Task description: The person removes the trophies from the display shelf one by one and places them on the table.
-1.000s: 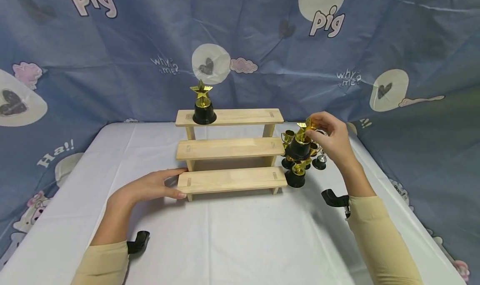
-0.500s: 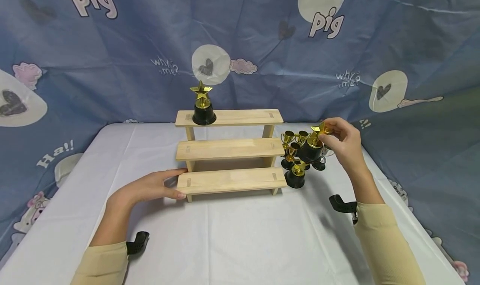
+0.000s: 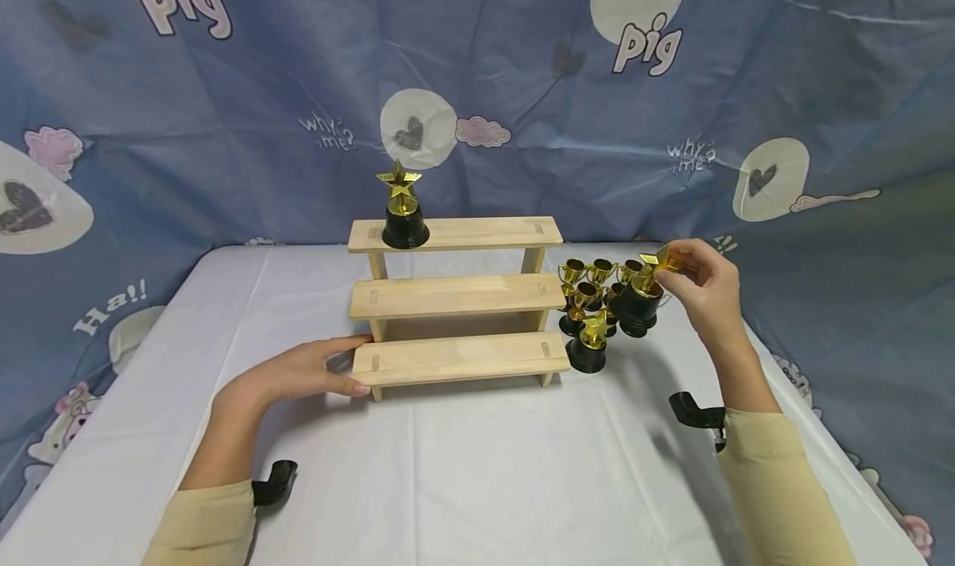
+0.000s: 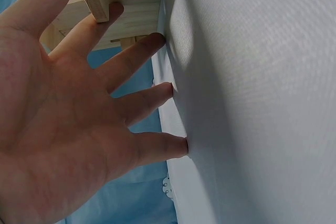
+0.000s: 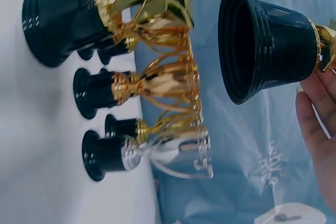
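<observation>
My right hand (image 3: 709,292) pinches a gold star trophy (image 3: 639,303) by its top. Its black base (image 5: 289,45) hangs raised off the table in the right wrist view, hollow underside showing. Below it stands a cluster of small cup trophies (image 3: 584,294), gold, bronze and silver, partly hidden by the held one. At the cluster's front is another star trophy (image 3: 588,350). My left hand (image 3: 302,371) touches the left end of the three-step wooden shelf (image 3: 462,357), its fingers (image 4: 134,59) spread and straight in the left wrist view.
One star trophy (image 3: 404,218) stands upright at the left of the shelf's top step. A white cloth (image 3: 492,475) covers the table. Behind hangs a blue printed curtain (image 3: 298,69). The trophy cluster stands close to the shelf's right end.
My right hand has moved right and slightly down with the star trophy, away from the shelf, uncovering more cup trophies. My left hand stays at the shelf's left end.
</observation>
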The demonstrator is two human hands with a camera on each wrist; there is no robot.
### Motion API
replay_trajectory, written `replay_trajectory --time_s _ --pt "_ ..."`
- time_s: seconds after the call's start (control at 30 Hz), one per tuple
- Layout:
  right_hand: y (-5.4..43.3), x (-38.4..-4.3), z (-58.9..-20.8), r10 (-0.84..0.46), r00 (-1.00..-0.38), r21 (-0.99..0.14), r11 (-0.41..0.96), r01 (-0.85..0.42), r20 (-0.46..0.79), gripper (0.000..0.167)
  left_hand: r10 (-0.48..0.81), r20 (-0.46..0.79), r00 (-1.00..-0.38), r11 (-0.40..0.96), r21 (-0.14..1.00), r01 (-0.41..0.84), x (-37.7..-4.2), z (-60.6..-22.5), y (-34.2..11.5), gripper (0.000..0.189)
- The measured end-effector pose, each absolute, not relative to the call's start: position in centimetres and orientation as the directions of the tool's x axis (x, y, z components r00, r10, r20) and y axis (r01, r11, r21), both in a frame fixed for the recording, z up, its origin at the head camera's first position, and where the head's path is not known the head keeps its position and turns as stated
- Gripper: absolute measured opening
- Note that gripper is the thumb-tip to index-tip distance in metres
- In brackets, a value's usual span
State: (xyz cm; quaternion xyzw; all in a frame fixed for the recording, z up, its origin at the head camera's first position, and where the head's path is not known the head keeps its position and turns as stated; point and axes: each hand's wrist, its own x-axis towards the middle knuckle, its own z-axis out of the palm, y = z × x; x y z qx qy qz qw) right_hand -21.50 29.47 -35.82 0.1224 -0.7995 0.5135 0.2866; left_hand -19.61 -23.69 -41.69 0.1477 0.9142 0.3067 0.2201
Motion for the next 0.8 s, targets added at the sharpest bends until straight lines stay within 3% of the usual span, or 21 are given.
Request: replay_trajectory --time_s 0.4,0.8 --pt "31.1 -21.1 -37.2 0.138 -0.825 -0.765 0.482 -0.428 0.548 0.027 0.419 -0.305 -0.855 0.750 0.648 0.136 -19.6 -41.8 -23.9 0.091" --pt "32.4 -20.7 -39.8 0.027 -0.891 -0.757 0.539 -0.370 0.454 0.029 0.410 -0.307 -0.859 0.761 0.634 0.137 -19.7 -41.8 -23.8 0.091"
